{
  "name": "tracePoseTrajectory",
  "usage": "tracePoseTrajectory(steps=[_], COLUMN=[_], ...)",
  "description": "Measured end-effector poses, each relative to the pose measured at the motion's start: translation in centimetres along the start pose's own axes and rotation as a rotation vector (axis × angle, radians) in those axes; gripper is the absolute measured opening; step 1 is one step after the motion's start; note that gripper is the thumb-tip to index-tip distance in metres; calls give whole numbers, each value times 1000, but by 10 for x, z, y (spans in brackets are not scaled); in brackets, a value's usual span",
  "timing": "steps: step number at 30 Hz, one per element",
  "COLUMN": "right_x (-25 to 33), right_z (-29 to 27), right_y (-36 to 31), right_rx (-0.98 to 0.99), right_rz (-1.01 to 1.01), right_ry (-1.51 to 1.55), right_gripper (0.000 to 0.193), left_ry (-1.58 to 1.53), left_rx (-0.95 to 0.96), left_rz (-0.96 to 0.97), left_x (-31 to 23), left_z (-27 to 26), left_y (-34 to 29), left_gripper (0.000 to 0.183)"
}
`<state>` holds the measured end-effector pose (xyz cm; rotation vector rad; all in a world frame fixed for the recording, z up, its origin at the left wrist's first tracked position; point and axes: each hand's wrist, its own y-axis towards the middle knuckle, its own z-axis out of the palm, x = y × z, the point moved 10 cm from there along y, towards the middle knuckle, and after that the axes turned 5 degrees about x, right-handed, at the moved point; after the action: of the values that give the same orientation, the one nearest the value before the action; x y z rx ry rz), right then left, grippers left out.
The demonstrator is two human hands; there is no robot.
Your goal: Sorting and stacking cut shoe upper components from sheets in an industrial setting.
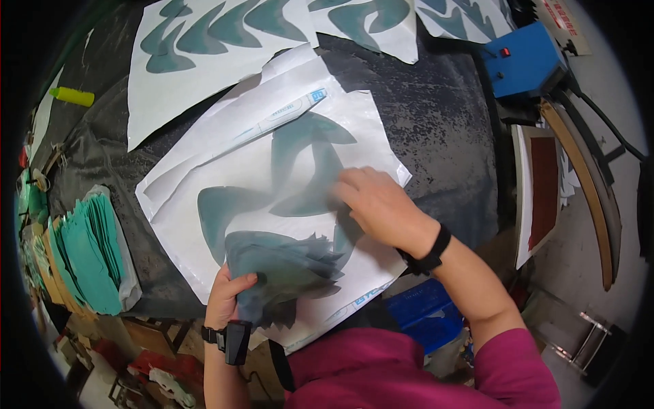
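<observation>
Left grip [228, 293] pinches a stack of teal cutouts [283, 262] at its fingertips, right hand [378, 204] flat on the white sheet [204, 198] beyond; the loose stack may fan and slide.

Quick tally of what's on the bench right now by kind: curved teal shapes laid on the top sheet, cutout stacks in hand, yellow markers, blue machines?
Curved teal shapes on the top white sheet: 3
Stack of dark teal cutouts gripped by the left hand: 1
Yellow marker: 1
Blue machine: 1
Total: 6
The right hand presses flat on the sheet.
</observation>
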<state>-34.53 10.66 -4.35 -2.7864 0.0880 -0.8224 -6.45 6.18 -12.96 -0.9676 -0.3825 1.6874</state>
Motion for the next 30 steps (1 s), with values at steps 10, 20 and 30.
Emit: tracePoseTrajectory(steps=[10,20,30], right_x=[28,-8,47], right_z=[29,-26,98], right_y=[68,38,26], right_rx=[26,138,113], right_rz=[-361,310,513], right_ry=[-482,691,1357], right_gripper=[13,25,29], left_ry=[63,-145,-292], left_rx=[-179,-239,-171], left_rz=[-13,38,229], left_x=[22,19,-1], left_z=[-24,-8,37], left_y=[19,11,25], left_gripper=[46,49,53])
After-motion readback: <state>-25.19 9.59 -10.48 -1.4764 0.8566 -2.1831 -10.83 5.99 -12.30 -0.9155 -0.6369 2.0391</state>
